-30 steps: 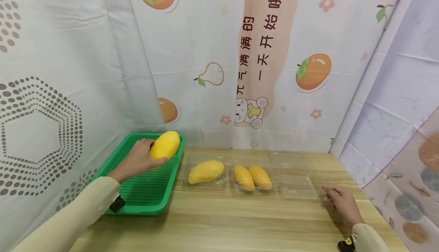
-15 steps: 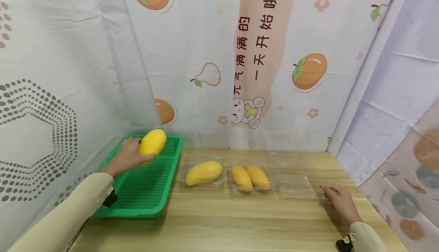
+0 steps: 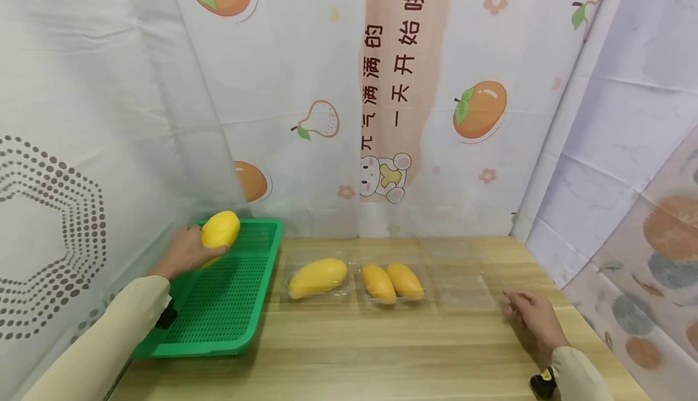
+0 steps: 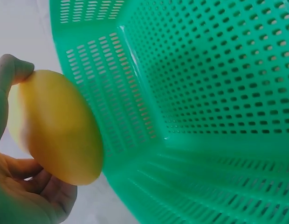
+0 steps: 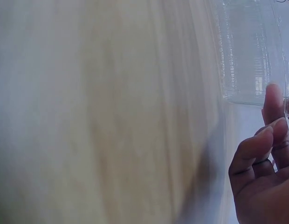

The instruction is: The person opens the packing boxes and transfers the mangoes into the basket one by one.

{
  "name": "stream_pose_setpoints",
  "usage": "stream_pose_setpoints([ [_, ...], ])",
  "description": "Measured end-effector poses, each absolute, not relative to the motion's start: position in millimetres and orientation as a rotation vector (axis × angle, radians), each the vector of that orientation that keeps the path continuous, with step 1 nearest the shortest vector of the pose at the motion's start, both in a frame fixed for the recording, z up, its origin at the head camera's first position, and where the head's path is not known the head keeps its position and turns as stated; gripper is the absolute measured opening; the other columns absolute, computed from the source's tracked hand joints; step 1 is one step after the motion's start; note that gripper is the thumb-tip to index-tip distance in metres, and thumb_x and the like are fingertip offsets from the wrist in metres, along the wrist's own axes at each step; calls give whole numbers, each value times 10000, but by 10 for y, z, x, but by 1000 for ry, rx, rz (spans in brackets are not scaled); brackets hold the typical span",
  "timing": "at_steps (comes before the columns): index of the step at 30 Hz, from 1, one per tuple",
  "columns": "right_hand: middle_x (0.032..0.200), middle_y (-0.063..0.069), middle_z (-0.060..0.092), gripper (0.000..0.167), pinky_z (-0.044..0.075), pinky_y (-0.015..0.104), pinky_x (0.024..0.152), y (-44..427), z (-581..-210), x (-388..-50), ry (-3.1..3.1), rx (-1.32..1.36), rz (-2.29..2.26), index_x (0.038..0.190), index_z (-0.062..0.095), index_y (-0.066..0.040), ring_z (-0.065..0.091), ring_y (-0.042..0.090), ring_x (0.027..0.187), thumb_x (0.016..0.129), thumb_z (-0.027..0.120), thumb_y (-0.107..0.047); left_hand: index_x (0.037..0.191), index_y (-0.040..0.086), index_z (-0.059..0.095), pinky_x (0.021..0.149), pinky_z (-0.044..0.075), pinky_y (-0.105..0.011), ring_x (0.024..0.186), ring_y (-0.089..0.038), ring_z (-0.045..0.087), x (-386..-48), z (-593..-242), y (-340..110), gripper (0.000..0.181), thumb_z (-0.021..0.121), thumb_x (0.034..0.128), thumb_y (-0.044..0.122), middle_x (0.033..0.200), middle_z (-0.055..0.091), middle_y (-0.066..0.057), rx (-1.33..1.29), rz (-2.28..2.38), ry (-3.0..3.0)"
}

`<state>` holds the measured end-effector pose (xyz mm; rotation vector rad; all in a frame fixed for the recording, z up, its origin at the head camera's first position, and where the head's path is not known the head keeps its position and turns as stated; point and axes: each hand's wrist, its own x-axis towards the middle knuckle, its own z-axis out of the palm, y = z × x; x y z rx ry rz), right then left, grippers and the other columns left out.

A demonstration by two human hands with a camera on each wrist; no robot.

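Observation:
In the head view my left hand [image 3: 182, 249] grips a large yellow mango [image 3: 220, 231] over the back left part of a green plastic basket [image 3: 267, 280]. The left wrist view shows thumb and fingers around the mango [image 4: 60, 130], with the basket's slotted wall [image 4: 102, 88] behind it. Over the table's right side, my right hand [image 3: 534, 313] holds nothing, its fingers loosely bent. Just left of it lies a clear plastic box [image 3: 463, 289] with nothing visible inside; whether the fingers touch it I cannot tell.
One clear box holds a single large yellow mango [image 3: 318, 277]. Beside it, another contains two smaller orange-yellow mangoes, a left one [image 3: 378, 283] and a right one [image 3: 405, 281]. The boxes stand in a row on the wooden table [image 3: 349, 340], before a printed curtain [image 3: 305, 56].
My left hand has carried the yellow mango leftward, from near the basket's right rim to over its back left part. The right hand stays beside the clear box. The head view has shifted slightly.

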<state>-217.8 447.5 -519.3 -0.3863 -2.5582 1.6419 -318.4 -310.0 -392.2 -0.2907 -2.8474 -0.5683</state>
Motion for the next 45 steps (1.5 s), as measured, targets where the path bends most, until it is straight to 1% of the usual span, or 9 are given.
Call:
stream_pose_setpoints([
  [4, 796, -9, 671, 661, 439, 282, 529, 4467, -5177, -2177, -2552, -386, 1650, 1321, 597, 67, 495, 99, 591, 1019, 588, -520, 762, 9, 544, 482, 385, -329, 502, -204, 467, -3184, -3980, -3167, 496, 763, 874, 440, 627, 518, -89, -272, -512, -2902],
  [9, 807, -2, 671, 673, 435, 284, 524, 4453, -5149, -2144, -2561, -366, 1649, 1348, 574, 70, 490, 101, 592, 1023, 579, -520, 653, 80, 509, 491, 363, -320, 478, -177, 422, -3184, -4072, -3282, 492, 745, 886, 443, 555, 459, -38, -278, -481, -2961],
  [12, 799, -7, 669, 660, 432, 281, 514, 4452, -5135, -2129, -2551, -354, 1650, 1345, 574, 74, 490, 98, 587, 1028, 580, -505, 629, 98, 502, 490, 360, -316, 473, -164, 410, -3182, -4111, -3343, 495, 738, 896, 442, 538, 434, -18, -275, -479, -2991],
  [22, 768, -23, 670, 581, 437, 269, 530, 4446, -5131, -2119, -2530, -336, 1615, 1275, 606, 99, 511, 86, 600, 1040, 597, -432, 632, 105, 530, 524, 350, -328, 516, -186, 425, -3129, -4187, -3398, 474, 704, 919, 439, 558, 463, -24, -313, -394, -3071],
  [29, 778, -17, 668, 561, 427, 279, 507, 4481, -5141, -2118, -2544, -349, 1619, 1271, 618, 68, 497, 92, 585, 1036, 602, -442, 660, 107, 533, 620, 345, -398, 581, -224, 443, -3135, -4254, -3396, 475, 684, 924, 471, 609, 485, -47, -288, -348, -3101],
  [35, 779, -28, 675, 555, 434, 283, 527, 4497, -5135, -2115, -2555, -334, 1602, 1223, 636, 64, 502, 99, 593, 1036, 594, -457, 701, 84, 536, 563, 369, -361, 568, -213, 457, -3162, -4300, -3403, 460, 681, 926, 459, 630, 487, -57, -251, -391, -3156],
  [38, 785, -20, 677, 581, 438, 284, 534, 4501, -5132, -2112, -2558, -321, 1598, 1215, 638, 66, 501, 102, 598, 1028, 595, -482, 737, 67, 532, 566, 372, -357, 583, -218, 463, -3175, -4294, -3409, 455, 678, 924, 455, 656, 491, -65, -233, -405, -3187],
  [41, 789, -16, 682, 600, 439, 283, 533, 4505, -5130, -2100, -2564, -323, 1593, 1219, 635, 73, 502, 101, 600, 1025, 593, -493, 777, 48, 532, 595, 393, -393, 616, -240, 478, -3197, -4274, -3409, 452, 681, 925, 449, 694, 500, -82, -228, -400, -3202],
  [45, 797, -19, 687, 606, 439, 284, 528, 4513, -5140, -2074, -2578, -344, 1584, 1246, 629, 70, 506, 102, 607, 1027, 589, -493, 793, 55, 533, 669, 403, -477, 645, -250, 479, -3210, -4272, -3399, 443, 676, 933, 450, 715, 503, -81, -245, -367, -3224],
])
